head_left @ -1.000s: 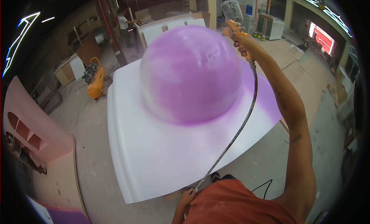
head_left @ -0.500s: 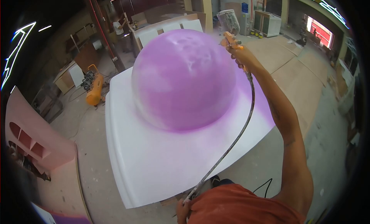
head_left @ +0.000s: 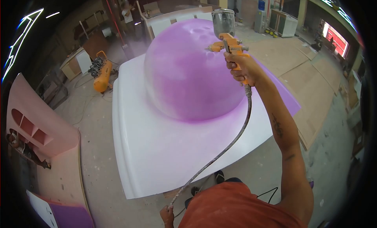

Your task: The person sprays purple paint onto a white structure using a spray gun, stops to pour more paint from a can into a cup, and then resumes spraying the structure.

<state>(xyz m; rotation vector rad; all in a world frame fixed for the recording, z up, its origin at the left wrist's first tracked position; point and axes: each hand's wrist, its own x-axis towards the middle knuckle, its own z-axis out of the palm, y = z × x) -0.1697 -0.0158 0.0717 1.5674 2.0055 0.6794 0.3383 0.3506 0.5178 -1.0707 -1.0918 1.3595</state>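
My right hand (head_left: 243,67) is wrapped around the handle of an orange spray gun (head_left: 231,45), which carries a cup (head_left: 224,23) on top. Its nozzle points left, close to a large purple dome (head_left: 192,79). The dome rises from a white panel (head_left: 153,157) that has purple overspray around the dome's base and along its right edge. From the gun's handle a dark air hose (head_left: 231,143) curves down to my left hand (head_left: 167,215), whose fingers are closed around it at the bottom of the view.
An orange air compressor (head_left: 103,77) stands on the floor at left. A pink panel with cut-out shelves (head_left: 39,122) is at far left, with a person (head_left: 25,149) beside it. Another person (head_left: 127,14) stands at the back. Flat boards (head_left: 310,79) lie at right.
My right hand has brought the spray gun nearer and turned its nozzle left across the dome. My left hand has shifted left with the hose. The camera view has moved slightly.
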